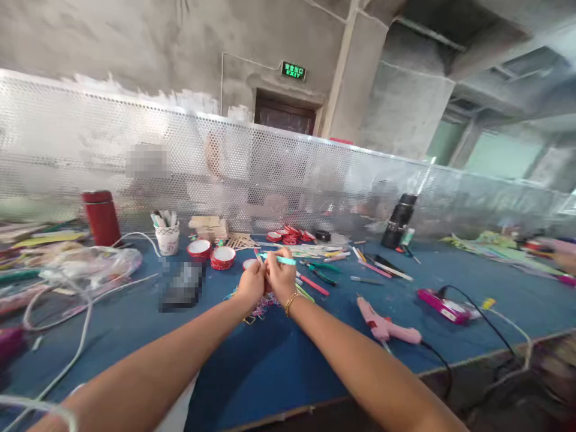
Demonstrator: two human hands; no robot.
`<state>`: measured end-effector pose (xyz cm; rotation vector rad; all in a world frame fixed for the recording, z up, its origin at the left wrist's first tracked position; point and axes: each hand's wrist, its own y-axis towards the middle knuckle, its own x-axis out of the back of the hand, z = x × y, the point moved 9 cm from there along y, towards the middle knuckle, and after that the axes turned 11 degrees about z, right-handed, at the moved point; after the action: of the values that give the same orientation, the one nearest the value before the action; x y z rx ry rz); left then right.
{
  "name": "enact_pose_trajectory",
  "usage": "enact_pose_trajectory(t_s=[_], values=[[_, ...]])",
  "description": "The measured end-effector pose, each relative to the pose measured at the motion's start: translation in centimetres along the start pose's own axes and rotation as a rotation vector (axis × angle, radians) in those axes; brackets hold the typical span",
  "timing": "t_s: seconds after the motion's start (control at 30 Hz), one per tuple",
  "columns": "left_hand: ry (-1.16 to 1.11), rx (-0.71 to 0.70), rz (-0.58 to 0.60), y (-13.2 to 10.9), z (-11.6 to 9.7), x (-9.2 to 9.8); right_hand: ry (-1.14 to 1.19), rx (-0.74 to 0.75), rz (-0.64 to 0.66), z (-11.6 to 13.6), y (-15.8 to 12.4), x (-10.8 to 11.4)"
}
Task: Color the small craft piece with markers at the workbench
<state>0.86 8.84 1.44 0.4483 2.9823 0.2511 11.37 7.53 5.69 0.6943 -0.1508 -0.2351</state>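
Both my hands meet over the middle of the blue table. My right hand (281, 277), with a gold bracelet at the wrist, grips a turquoise marker pen (286, 260) whose tip points left. Pressed close to it, my left hand (251, 284) is closed on a thin stick (258, 254) with a reddish side; its lower part is hidden by the fingers. Beneath the hands lies a small heap of colourful loops (261, 309). Just behind them are round red-rimmed white pieces (222, 257), one partly covered by my left hand.
A pink glue gun (387, 324) with a cord lies at right, near a magenta power strip (445, 306). Green-handled pliers (319, 273) and loose markers lie behind my right hand. A red flask (101, 219), a cup of pens (167, 239) and white cables stand or lie left.
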Motion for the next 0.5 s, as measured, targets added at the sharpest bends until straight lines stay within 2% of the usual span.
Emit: enact_pose_trajectory(t_s=[0.17, 0.5], values=[[-0.012, -0.007, 0.012, -0.1, -0.2, -0.2, 0.015, 0.006, 0.019, 0.6, -0.2, -0.1], [-0.017, 0.031, 0.023, -0.3, 0.0, -0.2, 0.114, -0.085, 0.005, -1.2, -0.3, -0.3]])
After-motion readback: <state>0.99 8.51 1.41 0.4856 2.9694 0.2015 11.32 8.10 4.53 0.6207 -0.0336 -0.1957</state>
